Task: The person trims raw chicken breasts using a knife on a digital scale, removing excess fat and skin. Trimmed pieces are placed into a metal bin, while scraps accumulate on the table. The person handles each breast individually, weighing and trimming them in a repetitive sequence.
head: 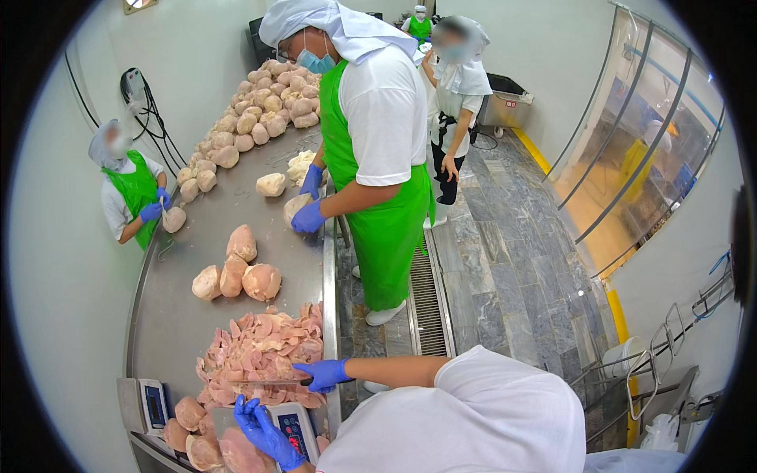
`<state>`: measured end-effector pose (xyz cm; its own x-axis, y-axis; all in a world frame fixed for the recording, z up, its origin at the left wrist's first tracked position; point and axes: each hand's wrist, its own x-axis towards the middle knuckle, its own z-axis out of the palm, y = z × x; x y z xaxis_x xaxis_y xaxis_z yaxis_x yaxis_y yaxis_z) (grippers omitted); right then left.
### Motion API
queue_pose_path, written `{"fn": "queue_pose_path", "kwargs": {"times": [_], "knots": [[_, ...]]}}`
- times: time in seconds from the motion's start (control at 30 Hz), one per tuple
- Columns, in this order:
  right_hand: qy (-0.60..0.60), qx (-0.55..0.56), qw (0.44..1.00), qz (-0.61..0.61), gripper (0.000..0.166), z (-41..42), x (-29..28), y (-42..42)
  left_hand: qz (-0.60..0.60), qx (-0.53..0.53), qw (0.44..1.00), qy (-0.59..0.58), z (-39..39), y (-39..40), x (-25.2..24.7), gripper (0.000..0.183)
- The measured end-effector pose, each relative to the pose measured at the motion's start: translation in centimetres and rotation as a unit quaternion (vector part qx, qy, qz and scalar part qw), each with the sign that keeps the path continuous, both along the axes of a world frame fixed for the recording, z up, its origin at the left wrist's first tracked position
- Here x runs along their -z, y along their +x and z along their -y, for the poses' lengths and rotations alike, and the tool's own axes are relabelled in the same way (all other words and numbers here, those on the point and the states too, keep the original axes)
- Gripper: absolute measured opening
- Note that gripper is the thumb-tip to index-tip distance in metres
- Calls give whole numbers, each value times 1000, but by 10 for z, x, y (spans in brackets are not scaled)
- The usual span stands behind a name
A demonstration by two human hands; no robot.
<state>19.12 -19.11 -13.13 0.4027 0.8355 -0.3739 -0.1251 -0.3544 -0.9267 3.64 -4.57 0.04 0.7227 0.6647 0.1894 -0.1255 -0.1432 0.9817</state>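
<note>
My right hand (328,375), in a blue glove, grips the dark handle of a knife (266,382). Its blade points left, in front of a heap of pink raw meat trimmings (266,349). Lower down, my gloved left hand (266,431) holds nothing, its fingers apart, above a digital scale (298,428) with a lit red display. A large rounded lump of raw meat (242,450) is beside that hand, partly cut off by the picture's edge; I cannot tell whether they touch. More rounded meat lumps (190,414) lie left of the scale.
On the steel table (171,331), several meat lumps (233,275) sit beyond the trimmings, with a large pile (260,106) at the far end. A co-worker in a green apron (378,236) handles a lump; another (139,195) works opposite. A second scale (152,405) stands left.
</note>
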Motion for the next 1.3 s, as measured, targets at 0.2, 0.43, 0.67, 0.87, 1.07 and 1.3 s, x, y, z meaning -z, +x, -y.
{"fn": "queue_pose_path", "kwargs": {"times": [0.2,0.43,0.67,0.87,1.07,1.3], "knots": [[-4,3,1000,-11,97,2,3,3,-15,-6,1000,18,0,2,0,41],[53,-15,997,-60,96,-18,22,3,-39,-74,989,125,-15,-10,-8,36],[42,3,987,158,81,-23,30,-13,80,-272,951,127,-76,-80,-34,35],[19,14,995,97,76,-44,-69,-25,98,-402,904,105,-74,-156,-53,36],[141,10,990,20,79,-105,-89,-33,-89,-399,913,-9,-64,-182,-16,59],[132,-94,987,9,84,-187,-86,-43,-116,-171,971,-125,-75,-141,19,88]]}}
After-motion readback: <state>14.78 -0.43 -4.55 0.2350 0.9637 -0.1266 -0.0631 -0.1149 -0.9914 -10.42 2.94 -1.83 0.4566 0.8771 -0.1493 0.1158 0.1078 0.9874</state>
